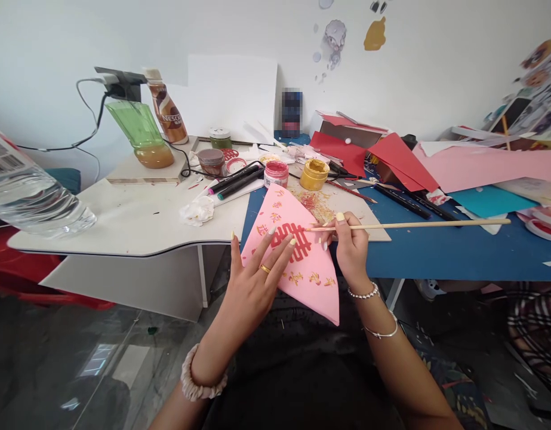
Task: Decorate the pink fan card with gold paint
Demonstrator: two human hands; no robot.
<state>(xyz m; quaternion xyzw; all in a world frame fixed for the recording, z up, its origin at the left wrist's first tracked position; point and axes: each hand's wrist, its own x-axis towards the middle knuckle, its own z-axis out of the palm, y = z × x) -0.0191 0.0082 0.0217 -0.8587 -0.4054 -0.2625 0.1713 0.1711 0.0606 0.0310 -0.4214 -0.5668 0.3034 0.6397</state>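
A pink fan-shaped card (311, 298) rests over the table's front edge, bearing a large red double-happiness character and small gold and red characters along its sides. My left hand (252, 283) lies on the card with fingers spread, partly covering the red character; a gold ring is on one finger. In my right hand (350, 245), pinched between thumb and fingers, is a long thin wooden stick (418, 224). Its tip is at the right side of the red character; whether it touches cannot be made out. Behind the card stand open jars of pink-red paint (276, 174) and yellow paint (314, 175).
Black markers (239, 180), a crumpled tissue (198, 210) and a brown jar (211, 162) are at the left. A large water bottle (33, 185) tilts in at far left. Red papers (403, 158) and pink paper (490, 173) pile up on the right.
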